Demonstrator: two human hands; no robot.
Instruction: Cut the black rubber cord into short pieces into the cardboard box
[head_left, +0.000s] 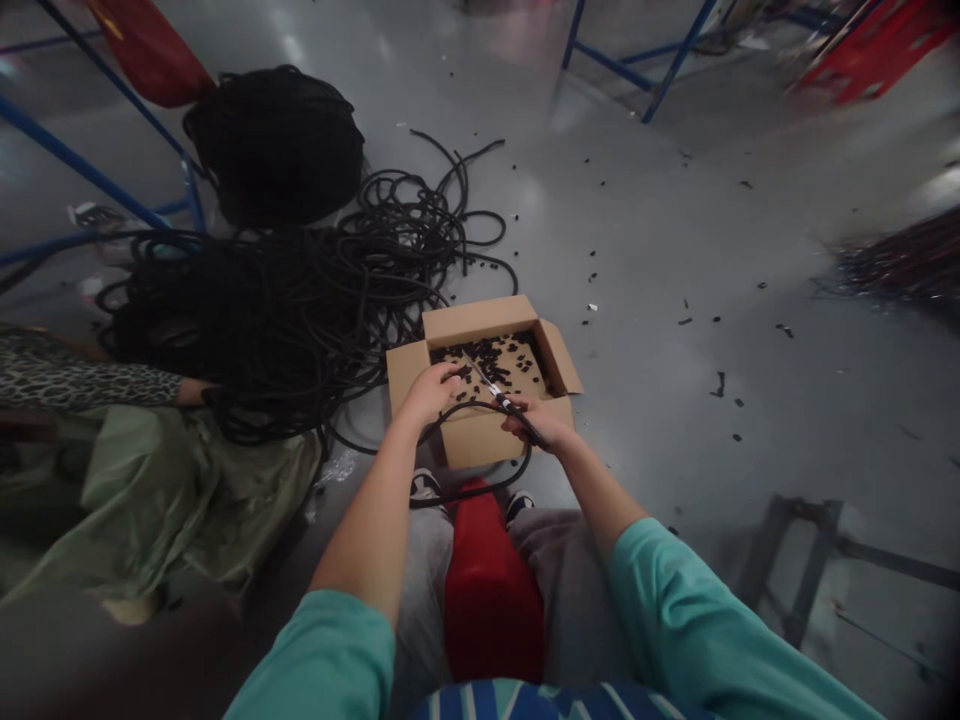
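My left hand (433,393) is over the left side of an open cardboard box (484,440). Its fingers are closed, with a small black piece (456,373) at the tips. At the box's near right corner my right hand (541,420) is closed around a tool (496,392) with a thin metal blade and a black-and-white handle. The blade points up and left over the box; its exact kind is unclear. A black cord (480,405) curves below my left hand to the right hand and loops down near my knees. Many short black pieces (487,355) lie in the box.
Tangled black cord (300,290) covers the floor at left, before a large black bundle (277,145). A co-worker's patterned sleeve (90,385) reaches into it. A red stool (491,590) is between my legs. Blue metal frames (645,75) and dark floor scraps (720,385) lie beyond.
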